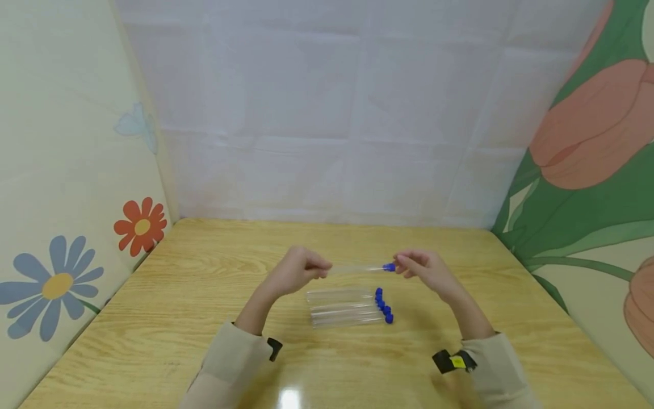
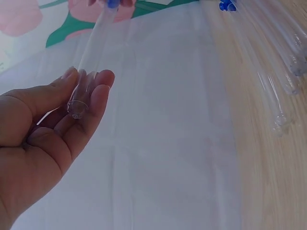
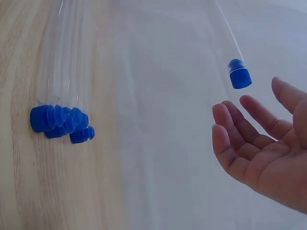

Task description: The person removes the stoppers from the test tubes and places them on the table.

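My left hand [image 1: 301, 270] pinches the rounded closed end of a clear test tube [image 2: 91, 52] between thumb and fingers. The tube is held roughly level above the table, its blue cap [image 3: 240, 76] pointing toward my right hand [image 1: 421, 267]. In the right wrist view that hand's fingers are relaxed and spread just beside the cap, with a gap between them and it. Below, several clear test tubes [image 1: 342, 307] lie side by side on the table, their blue caps [image 3: 57, 120] all at the right end.
The wooden table [image 1: 179, 318] meets a white cloth backdrop [image 1: 327, 125] at the back. Side panels with printed flowers stand at the left and right. Both sleeves carry dark wrist straps, and light glares off the table's front.
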{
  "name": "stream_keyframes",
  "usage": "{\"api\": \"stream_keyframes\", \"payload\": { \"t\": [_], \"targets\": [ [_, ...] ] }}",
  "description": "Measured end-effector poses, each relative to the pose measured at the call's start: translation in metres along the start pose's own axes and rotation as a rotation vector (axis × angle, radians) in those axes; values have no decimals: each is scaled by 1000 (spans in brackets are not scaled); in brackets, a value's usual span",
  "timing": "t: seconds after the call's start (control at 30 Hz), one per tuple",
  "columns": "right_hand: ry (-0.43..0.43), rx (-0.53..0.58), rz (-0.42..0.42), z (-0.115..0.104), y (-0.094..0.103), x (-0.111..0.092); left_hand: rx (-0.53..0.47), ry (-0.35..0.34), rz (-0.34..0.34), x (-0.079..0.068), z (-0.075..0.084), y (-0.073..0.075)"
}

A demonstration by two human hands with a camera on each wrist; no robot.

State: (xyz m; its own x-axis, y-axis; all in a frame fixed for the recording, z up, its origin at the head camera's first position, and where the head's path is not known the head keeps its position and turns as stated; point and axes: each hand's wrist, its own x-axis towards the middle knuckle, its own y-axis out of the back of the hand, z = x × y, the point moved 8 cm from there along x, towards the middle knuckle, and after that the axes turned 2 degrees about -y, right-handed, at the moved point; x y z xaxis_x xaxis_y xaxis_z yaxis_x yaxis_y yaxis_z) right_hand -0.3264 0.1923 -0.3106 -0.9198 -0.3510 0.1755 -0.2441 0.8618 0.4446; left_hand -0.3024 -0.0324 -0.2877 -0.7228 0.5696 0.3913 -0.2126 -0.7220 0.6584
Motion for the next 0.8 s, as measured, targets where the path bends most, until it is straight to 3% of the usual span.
{"api": "stream_keyframes", "payload": {
  "t": [0.23,0.43,0.8],
  "targets": [
    [81,-23,-96,-14,-9,-13,-9,-23,-36,-8,11,-3],
    [91,-11,-163,-17,-14,-20,0,-60,-45,-10,17,-4],
    [121,45,-150,-18,-17,-20,-7,-57,-44,-11,19,-4]
  ]
}}
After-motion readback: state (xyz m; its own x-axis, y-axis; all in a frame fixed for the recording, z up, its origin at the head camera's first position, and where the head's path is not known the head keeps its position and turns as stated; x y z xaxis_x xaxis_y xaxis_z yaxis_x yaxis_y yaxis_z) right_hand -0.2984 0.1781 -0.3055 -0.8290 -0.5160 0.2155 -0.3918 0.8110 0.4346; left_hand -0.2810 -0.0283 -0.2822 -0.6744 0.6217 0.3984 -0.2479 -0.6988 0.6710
